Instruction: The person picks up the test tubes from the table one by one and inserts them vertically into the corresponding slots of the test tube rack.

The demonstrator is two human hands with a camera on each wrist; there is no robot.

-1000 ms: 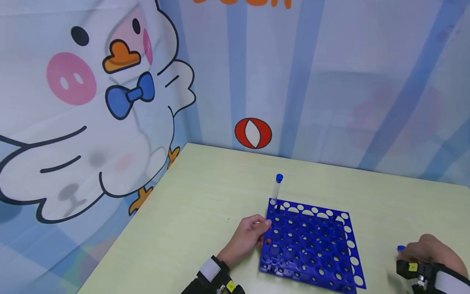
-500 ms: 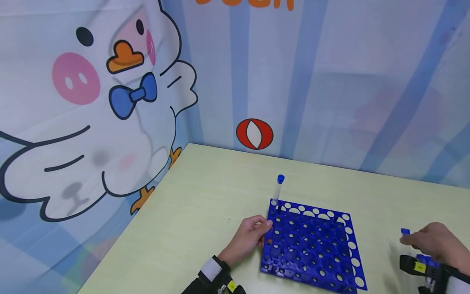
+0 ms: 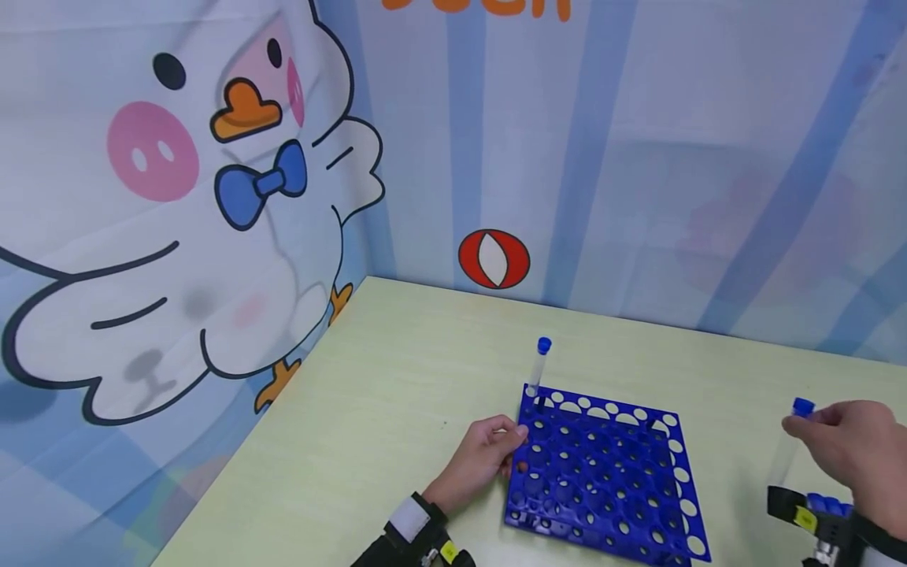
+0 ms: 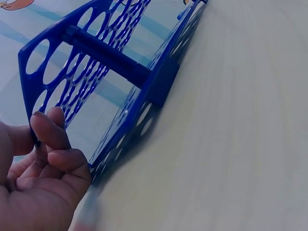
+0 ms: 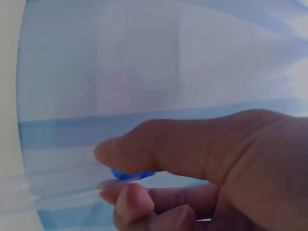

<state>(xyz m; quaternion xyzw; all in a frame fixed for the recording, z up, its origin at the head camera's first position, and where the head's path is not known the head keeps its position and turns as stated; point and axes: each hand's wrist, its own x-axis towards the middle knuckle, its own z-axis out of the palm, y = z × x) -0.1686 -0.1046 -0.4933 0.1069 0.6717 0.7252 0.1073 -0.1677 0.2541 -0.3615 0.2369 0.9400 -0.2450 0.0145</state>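
Note:
A blue test tube rack [image 3: 595, 472] with rows of round holes stands on the table. My left hand [image 3: 478, 461] grips its left edge; in the left wrist view, thumb and fingers [image 4: 50, 130] pinch the rim of the top plate. One clear test tube [image 3: 538, 370] with a blue cap stands in the rack's far left corner hole. To the right of the rack, my right hand [image 3: 853, 441] pinches another clear, blue-capped test tube [image 3: 785, 457] just below its cap. The right wrist view shows the blue cap [image 5: 132, 174] between thumb and fingers.
Several more blue caps [image 3: 829, 504] show beneath the right wrist, partly hidden by the strapped-on camera [image 3: 794, 508]. A pale table [image 3: 397, 378] runs back to a printed cloth backdrop [image 3: 638, 157].
My right hand has risen, lifting the blue-capped test tube up from beside the other caps. My left hand keeps its grip on the rack.

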